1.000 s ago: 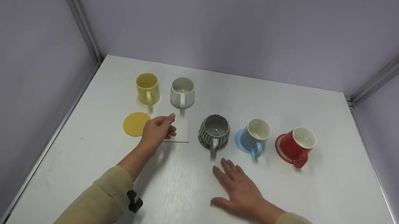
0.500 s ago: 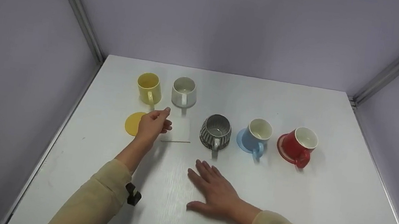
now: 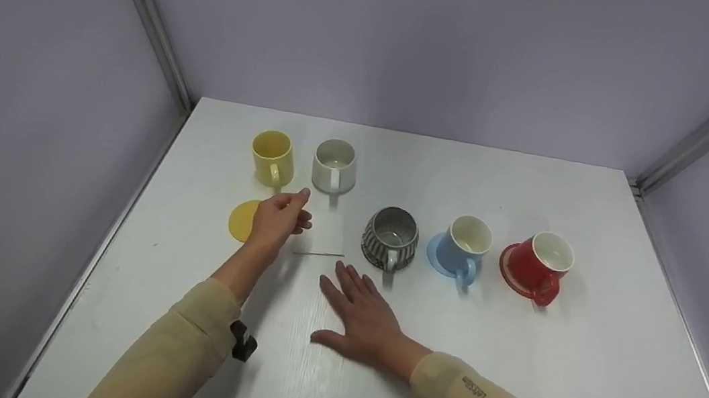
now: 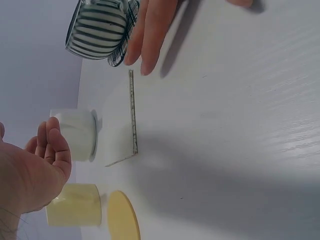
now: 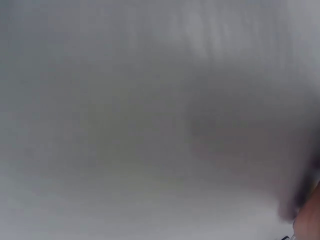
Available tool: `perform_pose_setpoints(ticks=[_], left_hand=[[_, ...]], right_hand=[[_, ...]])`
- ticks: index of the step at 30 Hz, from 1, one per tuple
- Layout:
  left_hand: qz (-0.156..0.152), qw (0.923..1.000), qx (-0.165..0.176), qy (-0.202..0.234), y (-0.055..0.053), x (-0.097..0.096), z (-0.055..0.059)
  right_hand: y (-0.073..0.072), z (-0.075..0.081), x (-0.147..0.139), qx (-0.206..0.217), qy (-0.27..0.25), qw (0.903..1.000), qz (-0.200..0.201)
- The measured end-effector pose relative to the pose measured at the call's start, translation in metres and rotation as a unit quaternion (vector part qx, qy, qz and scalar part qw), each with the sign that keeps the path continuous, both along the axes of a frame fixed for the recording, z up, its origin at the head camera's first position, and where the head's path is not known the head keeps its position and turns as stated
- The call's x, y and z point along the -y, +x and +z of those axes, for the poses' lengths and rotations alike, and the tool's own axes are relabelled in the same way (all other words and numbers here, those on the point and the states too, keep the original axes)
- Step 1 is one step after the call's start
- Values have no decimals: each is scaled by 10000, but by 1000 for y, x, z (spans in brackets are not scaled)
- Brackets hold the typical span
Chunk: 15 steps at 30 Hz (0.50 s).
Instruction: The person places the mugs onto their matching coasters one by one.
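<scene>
My left hand (image 3: 276,222) hovers with loosely curled fingers between a round yellow coaster (image 3: 241,220) and a white square coaster (image 3: 327,233), holding nothing. It covers part of both. Behind the coasters stand a yellow mug (image 3: 272,160) and a white mug (image 3: 334,173). My right hand (image 3: 366,322), palm down with fingers spread, is just in front of the white coaster and of a grey striped mug (image 3: 381,243). In the left wrist view, a thin patterned edge marks the white square coaster (image 4: 133,120). The right wrist view is mostly blurred tabletop.
On the right a light blue mug (image 3: 456,249) stands on a blue coaster (image 3: 434,253), and a red mug (image 3: 529,264) on a red coaster (image 3: 508,272). Grey panels (image 3: 427,46) enclose the white table (image 3: 576,375) at the back and sides.
My right hand has moved left, from in front of the striped mug toward the white coaster. The left hand has stayed nearly in place. No mug or coaster has visibly moved on the table.
</scene>
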<state>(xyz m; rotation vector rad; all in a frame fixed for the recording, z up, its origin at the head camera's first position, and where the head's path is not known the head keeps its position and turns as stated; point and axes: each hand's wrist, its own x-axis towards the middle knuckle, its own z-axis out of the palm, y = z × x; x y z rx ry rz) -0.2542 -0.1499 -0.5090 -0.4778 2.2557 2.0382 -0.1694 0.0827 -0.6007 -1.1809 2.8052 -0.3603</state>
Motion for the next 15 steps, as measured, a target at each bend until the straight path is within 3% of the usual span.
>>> perform_pose_setpoints(ticks=[9, 15], left_hand=[[-33, 10000, -31, 80, -5, -4, -1], [-117, 9999, 13, 19, -8, -4, -2]], right_hand=[[-22, -1, 11, 56, -134, 9995, -263], [-26, -3, 15, 218, -19, 9990, -384]])
